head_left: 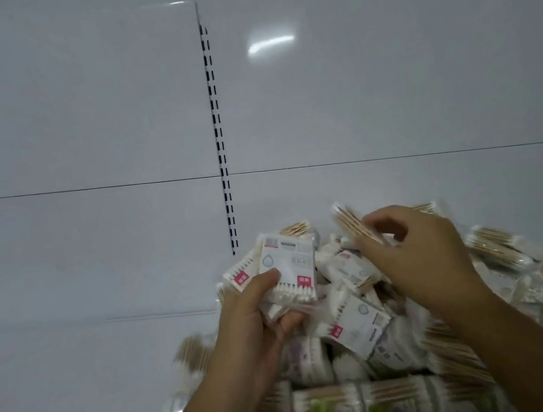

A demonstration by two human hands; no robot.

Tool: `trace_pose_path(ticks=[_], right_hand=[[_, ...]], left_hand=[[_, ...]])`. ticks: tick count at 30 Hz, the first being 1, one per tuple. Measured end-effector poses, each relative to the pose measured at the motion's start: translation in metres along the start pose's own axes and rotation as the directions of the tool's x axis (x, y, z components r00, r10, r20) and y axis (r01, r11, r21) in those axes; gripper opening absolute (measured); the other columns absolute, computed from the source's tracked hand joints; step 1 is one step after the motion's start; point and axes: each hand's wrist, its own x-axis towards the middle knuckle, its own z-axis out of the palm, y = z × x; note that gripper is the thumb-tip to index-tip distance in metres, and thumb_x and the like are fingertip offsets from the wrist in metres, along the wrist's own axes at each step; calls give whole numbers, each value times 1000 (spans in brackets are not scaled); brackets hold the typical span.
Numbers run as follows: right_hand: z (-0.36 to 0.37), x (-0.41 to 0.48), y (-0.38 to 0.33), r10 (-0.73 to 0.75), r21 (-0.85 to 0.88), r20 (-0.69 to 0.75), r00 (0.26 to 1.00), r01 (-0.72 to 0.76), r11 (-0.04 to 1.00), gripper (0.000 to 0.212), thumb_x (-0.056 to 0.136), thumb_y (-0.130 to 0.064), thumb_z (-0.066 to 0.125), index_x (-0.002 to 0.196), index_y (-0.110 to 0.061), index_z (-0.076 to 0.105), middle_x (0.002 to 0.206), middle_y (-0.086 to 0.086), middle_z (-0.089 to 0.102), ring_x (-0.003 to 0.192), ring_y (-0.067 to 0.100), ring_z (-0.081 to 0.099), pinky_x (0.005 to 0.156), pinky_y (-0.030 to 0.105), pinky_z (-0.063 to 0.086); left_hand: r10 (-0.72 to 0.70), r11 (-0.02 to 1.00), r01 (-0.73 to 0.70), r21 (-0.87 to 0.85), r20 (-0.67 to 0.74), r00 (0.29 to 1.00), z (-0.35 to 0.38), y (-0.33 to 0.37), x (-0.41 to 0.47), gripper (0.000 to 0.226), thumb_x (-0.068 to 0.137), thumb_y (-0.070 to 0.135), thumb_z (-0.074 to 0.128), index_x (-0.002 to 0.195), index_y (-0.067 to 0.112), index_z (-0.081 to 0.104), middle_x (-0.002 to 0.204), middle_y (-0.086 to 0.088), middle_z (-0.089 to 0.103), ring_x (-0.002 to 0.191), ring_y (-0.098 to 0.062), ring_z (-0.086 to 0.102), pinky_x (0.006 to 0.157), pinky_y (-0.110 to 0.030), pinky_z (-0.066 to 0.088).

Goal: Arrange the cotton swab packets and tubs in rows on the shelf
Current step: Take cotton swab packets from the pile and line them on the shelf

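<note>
Packets are lying in a loose heap (357,319) on the right part of the white shelf (94,367), w/ a tidier front row (375,403) of printed packs sitting along the near edge. Some rounder, flower-printed items are showing low in the heap; could be tubs, but they're too blurred to tell.

The left hand (257,315) is gripping a small stack of white pkts (288,262) w/ pink labels. Its thumb is curling over the front face and the fingers are wrapping round from underneath. The right hand (421,255) is pinching a single wooden-stick pkt (351,223), thumb and fingertips closing on one side of it. That pkt is tilting just above the back of the heap, near the left hand's stack.

Handling, as a judgement: these are prob. very light, w/ thin glossy film that is likely making them slippery against each other. The sticks inside are giving stiffness lengthwise, while the cotton ends are staying soft. So the best hold is likely across the flat faces at mid-length, not at the loose film edges. A stack held in one hand is likely wanting to fan out or slide, esp. the outer pkts, so it's needing a firm squeeze from both faces. The bare shelf to the left of the heap is looking like the spot for new rows.
</note>
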Motion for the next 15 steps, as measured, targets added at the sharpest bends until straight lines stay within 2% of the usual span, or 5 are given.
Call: trace_pose_path(ticks=[4,7,9,12,15], right_hand=[[62,-45,-65,-209,348,65,976,174,921,18,82,-46,65,98,-38,67,111,-28,59,107,-16,49,86,0,35],[116,-82,-98,-208,503,229,951,68,862,28,91,-41,50,107,-29,70,124,-17,53,118,-10,45,93,10,39],[142,-98,-120,-162,551,234,959,7,834,19,92,-22,56,97,-33,70,117,-18,55,113,-8,49,88,8,41],[183,-120,-158,-84,596,237,968,-77,800,31,83,-5,68,86,-36,68,107,-21,58,103,-11,53,79,2,39],[234,-147,-218,-36,630,342,939,-200,751,35,79,-5,72,92,-37,64,104,-24,59,100,-7,56,85,20,48]], left_hand=[[63,996,-59,72,-49,997,-31,11,-12,46,78,34,65,118,11,65,109,-16,71,90,-29,71,61,-36,60],[60,995,-49,89,-116,991,-74,32,-25,46,92,46,48,119,13,66,112,-14,70,100,-30,69,65,-34,59],[44,995,-31,91,-146,988,-109,53,-37,59,86,56,45,122,14,64,114,-14,70,102,-29,68,69,-35,59],[36,991,-15,132,-159,987,-158,89,-59,72,73,64,47,122,15,63,115,-15,69,104,-30,67,72,-37,59],[76,990,-56,126,-160,984,-224,136,-93,76,72,64,52,129,15,57,121,-17,66,111,-34,64,82,-41,57]])
